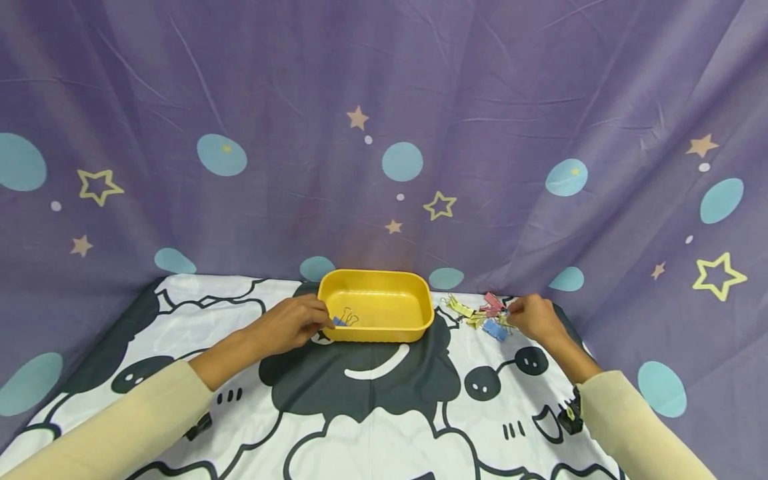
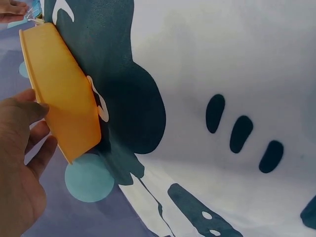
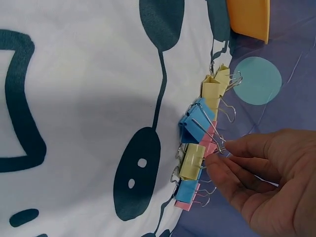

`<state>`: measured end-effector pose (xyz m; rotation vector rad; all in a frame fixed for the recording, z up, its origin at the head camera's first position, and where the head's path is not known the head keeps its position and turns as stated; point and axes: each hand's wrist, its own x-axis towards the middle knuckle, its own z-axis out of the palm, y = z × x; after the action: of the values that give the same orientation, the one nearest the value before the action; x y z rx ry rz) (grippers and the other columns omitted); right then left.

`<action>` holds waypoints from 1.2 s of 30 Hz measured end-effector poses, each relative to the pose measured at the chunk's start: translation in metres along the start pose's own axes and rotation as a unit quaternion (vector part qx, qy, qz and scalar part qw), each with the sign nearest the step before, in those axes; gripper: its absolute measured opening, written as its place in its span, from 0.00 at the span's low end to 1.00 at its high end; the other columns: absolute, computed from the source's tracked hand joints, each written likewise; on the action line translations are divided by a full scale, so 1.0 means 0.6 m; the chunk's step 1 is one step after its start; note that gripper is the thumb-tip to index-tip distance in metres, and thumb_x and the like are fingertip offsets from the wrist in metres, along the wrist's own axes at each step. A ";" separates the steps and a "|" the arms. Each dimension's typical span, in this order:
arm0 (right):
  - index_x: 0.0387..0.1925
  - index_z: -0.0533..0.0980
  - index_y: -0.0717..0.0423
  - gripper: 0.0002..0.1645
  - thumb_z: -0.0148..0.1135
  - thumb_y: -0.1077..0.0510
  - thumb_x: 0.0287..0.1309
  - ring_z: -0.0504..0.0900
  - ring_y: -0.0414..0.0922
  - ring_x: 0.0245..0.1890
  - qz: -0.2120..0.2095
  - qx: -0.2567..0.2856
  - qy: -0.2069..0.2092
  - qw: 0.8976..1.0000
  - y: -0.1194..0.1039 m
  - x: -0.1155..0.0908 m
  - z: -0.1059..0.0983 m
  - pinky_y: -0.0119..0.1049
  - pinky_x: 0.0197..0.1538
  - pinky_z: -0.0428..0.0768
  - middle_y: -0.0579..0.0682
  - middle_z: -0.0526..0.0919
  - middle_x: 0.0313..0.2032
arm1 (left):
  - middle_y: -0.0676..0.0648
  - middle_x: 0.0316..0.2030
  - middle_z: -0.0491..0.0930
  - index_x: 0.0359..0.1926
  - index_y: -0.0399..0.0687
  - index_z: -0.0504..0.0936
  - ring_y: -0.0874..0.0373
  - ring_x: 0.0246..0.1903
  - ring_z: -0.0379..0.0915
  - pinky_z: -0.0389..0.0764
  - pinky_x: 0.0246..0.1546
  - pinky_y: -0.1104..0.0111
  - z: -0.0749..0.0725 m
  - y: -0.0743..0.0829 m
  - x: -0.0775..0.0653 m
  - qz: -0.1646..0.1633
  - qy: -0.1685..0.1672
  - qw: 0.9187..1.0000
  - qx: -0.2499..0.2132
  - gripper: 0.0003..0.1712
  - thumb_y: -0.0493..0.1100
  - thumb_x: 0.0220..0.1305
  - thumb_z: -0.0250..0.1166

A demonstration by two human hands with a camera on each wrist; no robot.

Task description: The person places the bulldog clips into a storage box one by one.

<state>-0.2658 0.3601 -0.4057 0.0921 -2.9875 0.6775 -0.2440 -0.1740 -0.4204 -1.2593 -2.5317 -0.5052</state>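
Note:
A yellow plastic tray [image 1: 375, 335] stands at the back middle of the cloth. My left hand [image 1: 294, 323] is at its left end, thumb and fingers gripping the rim in the left wrist view. Inside the tray, near that hand, lies a blue binder clip [image 1: 339, 321] with wire handles. To the tray's right is a cluster of binder clips, yellow [image 3: 191, 162], pink [image 1: 492, 305] and blue. My right hand [image 3: 266, 182] is over the cluster, and its thumb and finger pinch the wire handle of a blue binder clip [image 3: 193, 123].
A white cloth [image 1: 384, 447] with dark cartoon figures covers the table. Right behind the tray and the clips hangs a purple curtain [image 1: 288, 227] with stars and blue spots. Dark straps or devices [image 1: 571, 413] show at the wrists.

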 end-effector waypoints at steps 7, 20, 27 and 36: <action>0.49 0.91 0.71 0.18 0.75 0.64 0.58 0.91 0.54 0.37 -0.014 -0.002 0.006 1.000 -0.001 0.001 0.007 0.47 0.40 0.88 0.63 0.95 0.40 | 0.51 0.43 0.93 0.47 0.50 0.98 0.55 0.47 0.87 0.91 0.50 0.59 0.000 0.000 0.000 -0.001 0.001 1.000 0.000 0.17 0.26 0.66 0.76; 0.54 0.91 0.67 0.20 0.72 0.64 0.60 0.94 0.65 0.48 -0.028 -0.002 0.048 0.998 -0.001 -0.005 0.022 0.55 0.47 0.89 0.65 0.96 0.46 | 0.52 0.43 0.92 0.46 0.50 0.98 0.55 0.48 0.87 0.92 0.50 0.60 -0.001 0.004 0.001 -0.002 0.004 1.000 0.006 0.16 0.26 0.65 0.76; 0.51 0.94 0.61 0.16 0.74 0.61 0.62 0.92 0.59 0.43 -0.015 0.001 0.064 0.998 -0.002 -0.011 0.027 0.45 0.42 0.83 0.60 0.97 0.43 | 0.51 0.43 0.93 0.46 0.49 0.98 0.55 0.47 0.87 0.92 0.50 0.60 -0.003 0.004 0.003 -0.002 0.005 1.000 0.006 0.16 0.25 0.65 0.76; 0.44 0.95 0.60 0.09 0.80 0.59 0.66 0.89 0.46 0.35 -0.028 0.022 0.058 0.998 0.003 -0.013 0.034 0.39 0.37 0.81 0.57 0.97 0.39 | 0.51 0.43 0.92 0.46 0.50 0.98 0.55 0.47 0.87 0.92 0.50 0.59 0.001 0.002 0.001 -0.004 0.006 1.000 0.004 0.17 0.25 0.65 0.76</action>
<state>-0.2593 0.3533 -0.4256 0.1325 -2.8491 0.7166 -0.2437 -0.1726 -0.4206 -1.2396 -2.5269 -0.5035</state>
